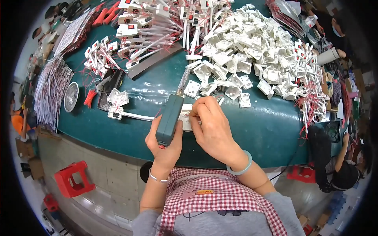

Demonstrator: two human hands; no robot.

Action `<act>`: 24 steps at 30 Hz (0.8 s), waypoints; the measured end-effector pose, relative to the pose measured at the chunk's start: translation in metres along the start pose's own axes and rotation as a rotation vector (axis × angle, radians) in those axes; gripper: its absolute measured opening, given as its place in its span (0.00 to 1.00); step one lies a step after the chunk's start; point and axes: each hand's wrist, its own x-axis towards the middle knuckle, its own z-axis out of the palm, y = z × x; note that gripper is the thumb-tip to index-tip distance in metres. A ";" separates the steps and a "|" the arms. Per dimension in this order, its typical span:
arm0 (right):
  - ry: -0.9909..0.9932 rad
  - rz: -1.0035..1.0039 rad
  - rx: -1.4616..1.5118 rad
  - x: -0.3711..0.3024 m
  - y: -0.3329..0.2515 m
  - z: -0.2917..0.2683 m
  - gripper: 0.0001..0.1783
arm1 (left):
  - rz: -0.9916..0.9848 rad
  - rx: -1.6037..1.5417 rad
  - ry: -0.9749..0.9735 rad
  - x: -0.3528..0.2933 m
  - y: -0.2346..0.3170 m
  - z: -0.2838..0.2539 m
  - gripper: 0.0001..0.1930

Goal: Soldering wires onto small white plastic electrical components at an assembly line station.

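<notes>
My left hand [162,151] is closed around a boxy dark green handheld power tool [170,120]. Its narrow metal shaft [183,82] points away from me, toward the heap of white parts. Just right of the tool is a white plastic switch housing [185,117]. My right hand [212,128] has its fingers curled and pinched at that housing's edge; the fingers partly hide it. To the left lies another white housing with a switch [116,106], its white cable [138,116] running toward my left hand.
Loose white plastic shells [252,51] form a large heap on the green table [134,135]. Bundles of switches with red rockers [149,39] lie behind a grey metal bar [153,61]. A metal bowl [71,97] stands at left; a red stool [75,179] is on the floor.
</notes>
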 end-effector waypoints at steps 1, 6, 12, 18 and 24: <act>0.008 -0.010 0.004 0.000 0.000 0.000 0.07 | 0.000 -0.014 0.006 0.000 0.001 0.000 0.16; 0.018 -0.049 -0.005 0.001 0.000 -0.001 0.08 | 0.018 -0.009 -0.004 0.000 0.000 -0.001 0.16; 0.002 -0.067 -0.068 0.004 -0.003 0.000 0.08 | -0.147 -0.052 0.080 -0.015 0.001 -0.009 0.14; -0.006 -0.092 -0.080 0.004 0.004 0.001 0.10 | -0.125 0.150 0.083 -0.053 0.020 -0.044 0.18; 0.040 -0.078 -0.032 0.002 0.003 0.001 0.10 | -0.391 0.047 0.118 -0.074 0.048 -0.056 0.11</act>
